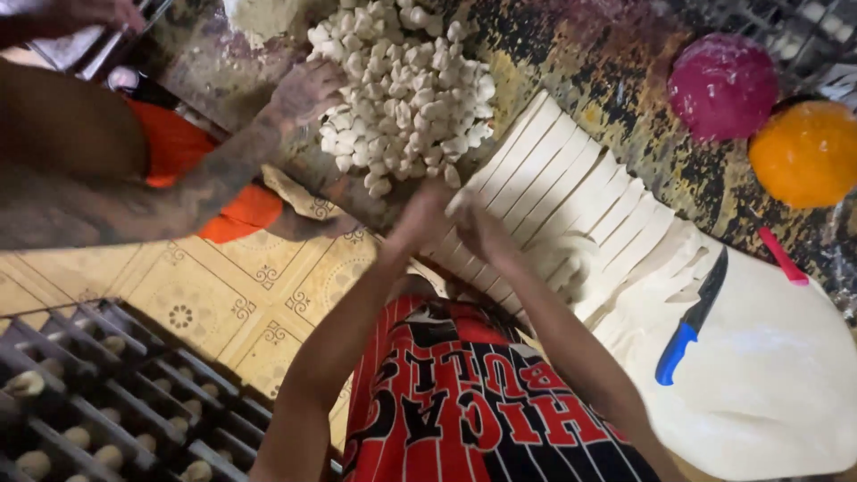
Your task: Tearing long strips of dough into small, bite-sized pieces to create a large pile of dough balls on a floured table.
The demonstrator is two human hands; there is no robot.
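My hands blurred: left hand (420,219), right hand (478,228) pressed together, grip unclear; dough strips (571,192) just beside, dough pieces (406,89) above.

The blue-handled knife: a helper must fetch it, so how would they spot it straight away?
Find the big pale dough sheet at the right. The knife lies slantwise on it, beside the cut dough strips. Its dark blade and bright blue handle distinguish it from the pink-handled tool nearby.
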